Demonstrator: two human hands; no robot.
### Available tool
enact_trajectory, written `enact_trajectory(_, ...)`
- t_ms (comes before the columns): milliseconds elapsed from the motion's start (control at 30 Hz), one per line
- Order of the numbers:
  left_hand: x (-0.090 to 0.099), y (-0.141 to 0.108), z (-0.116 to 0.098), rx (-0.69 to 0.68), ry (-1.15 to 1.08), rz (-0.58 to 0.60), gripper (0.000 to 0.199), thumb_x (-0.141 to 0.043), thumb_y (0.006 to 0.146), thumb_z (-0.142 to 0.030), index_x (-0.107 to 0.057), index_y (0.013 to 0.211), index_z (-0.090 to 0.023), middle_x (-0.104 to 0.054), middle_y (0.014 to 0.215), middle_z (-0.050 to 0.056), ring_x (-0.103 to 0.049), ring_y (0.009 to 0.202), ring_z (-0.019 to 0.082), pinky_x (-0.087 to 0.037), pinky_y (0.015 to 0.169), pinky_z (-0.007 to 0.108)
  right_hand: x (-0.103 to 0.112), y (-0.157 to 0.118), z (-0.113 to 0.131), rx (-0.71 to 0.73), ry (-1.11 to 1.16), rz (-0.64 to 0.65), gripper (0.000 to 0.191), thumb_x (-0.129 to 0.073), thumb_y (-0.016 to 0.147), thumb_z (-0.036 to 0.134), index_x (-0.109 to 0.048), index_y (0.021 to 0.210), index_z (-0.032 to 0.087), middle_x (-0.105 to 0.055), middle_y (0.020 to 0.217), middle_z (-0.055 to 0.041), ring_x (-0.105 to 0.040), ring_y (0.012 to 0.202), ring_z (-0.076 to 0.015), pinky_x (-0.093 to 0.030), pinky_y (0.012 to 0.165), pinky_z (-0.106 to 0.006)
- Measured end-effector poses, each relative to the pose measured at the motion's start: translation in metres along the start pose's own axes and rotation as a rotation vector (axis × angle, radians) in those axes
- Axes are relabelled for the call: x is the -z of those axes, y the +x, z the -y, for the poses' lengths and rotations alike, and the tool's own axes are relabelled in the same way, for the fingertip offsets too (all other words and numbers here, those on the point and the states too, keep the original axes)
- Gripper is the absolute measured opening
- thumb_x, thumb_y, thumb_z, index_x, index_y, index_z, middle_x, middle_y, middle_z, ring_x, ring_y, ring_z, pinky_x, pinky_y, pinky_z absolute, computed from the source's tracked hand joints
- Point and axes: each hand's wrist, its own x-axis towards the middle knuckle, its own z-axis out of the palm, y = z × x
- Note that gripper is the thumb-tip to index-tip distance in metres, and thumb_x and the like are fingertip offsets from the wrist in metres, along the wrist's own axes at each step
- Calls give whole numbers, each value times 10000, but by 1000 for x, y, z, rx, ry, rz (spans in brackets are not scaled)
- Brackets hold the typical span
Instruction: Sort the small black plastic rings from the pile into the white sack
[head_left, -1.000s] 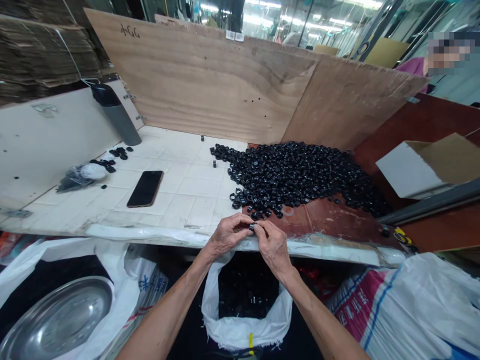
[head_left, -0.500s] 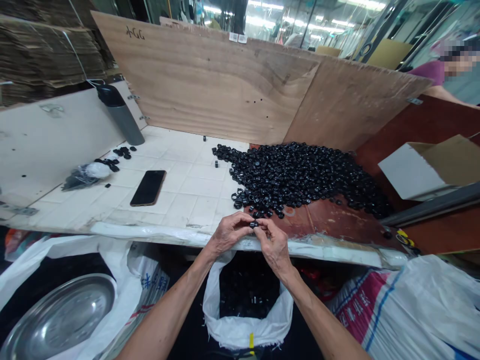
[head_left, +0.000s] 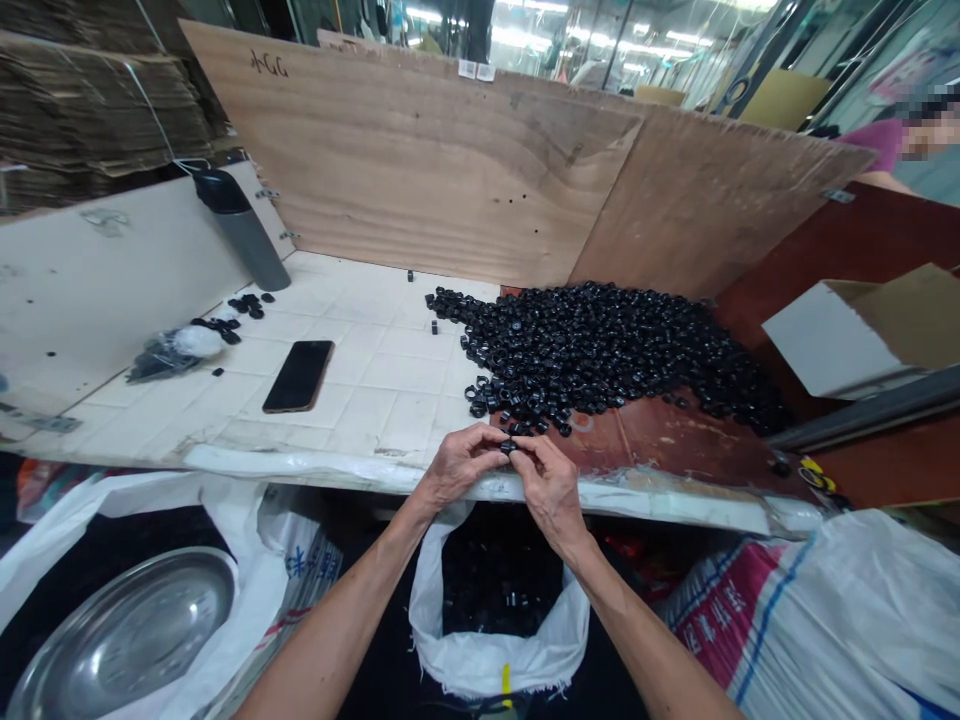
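Between the fingertips of both hands is a small black ring-shaped part (head_left: pixel 508 446), held over the table's front edge. My left hand (head_left: pixel 459 466) pinches it from the left, thumb and forefinger closed. From the other side my right hand (head_left: pixel 551 484) grips the same part, also in a pinch. Just beyond the fingers spreads a large pile of similar black parts (head_left: pixel 600 345). Below my hands an open white woven sack (head_left: pixel 499 660) holds many black pieces in its dark inside. Fingers cover some of the held part.
On the white table top (head_left: pixel 375 400) lie a phone (head_left: pixel 298 376), a grey bottle (head_left: pixel 251 240) and a plastic bag (head_left: pixel 169 355) with black bits. A wooden board (head_left: pixel 450 170) closes the back. An open carton (head_left: pixel 840 340) stands right. A metal basin (head_left: pixel 135 630) sits lower left.
The small black part has turned slightly between my fingertips. Both hands stay almost in place, and the whole view has shifted a little.
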Motion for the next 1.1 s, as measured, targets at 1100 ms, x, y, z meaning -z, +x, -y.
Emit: enact_trajectory(1100,0,2,-16,210,-137,20,240,-733,763,-264,-714,965,-137,-733,920,66,-675,832,199,-553,790,304,11,8,-2,232,-2,105,208,-535,903,152,-679,1041,211,-663,975,-72,-617,939,-208,-502,861,-343)
